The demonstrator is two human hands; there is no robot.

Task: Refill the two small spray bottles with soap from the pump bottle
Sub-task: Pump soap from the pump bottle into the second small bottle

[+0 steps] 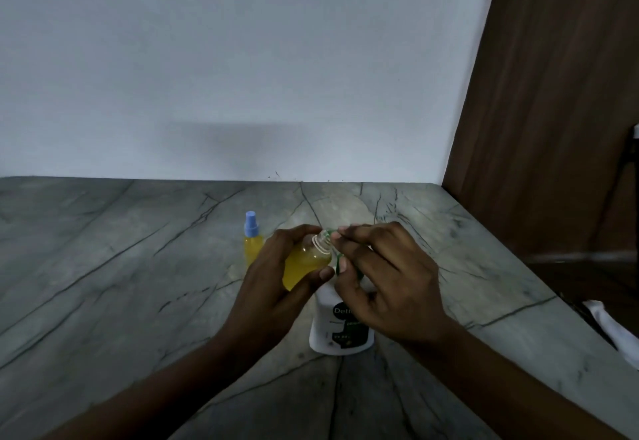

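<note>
spray bottle [306, 261], pump bottle [340, 329] in hands [269, 287]

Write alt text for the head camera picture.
A left hand tilts an uncapped small bottle of yellow liquid to the green spout of a white pump bottle, which the right hand holds at its top. A blue-capped spray bottle stands behind on a grey counter.

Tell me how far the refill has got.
Seemingly done: the capped spray bottle stands yellow-filled on the counter. In hand: the left hand holds the open spray bottle to the pump bottle, whose head the right hand grips. Left: finish filling, cap it.
</note>
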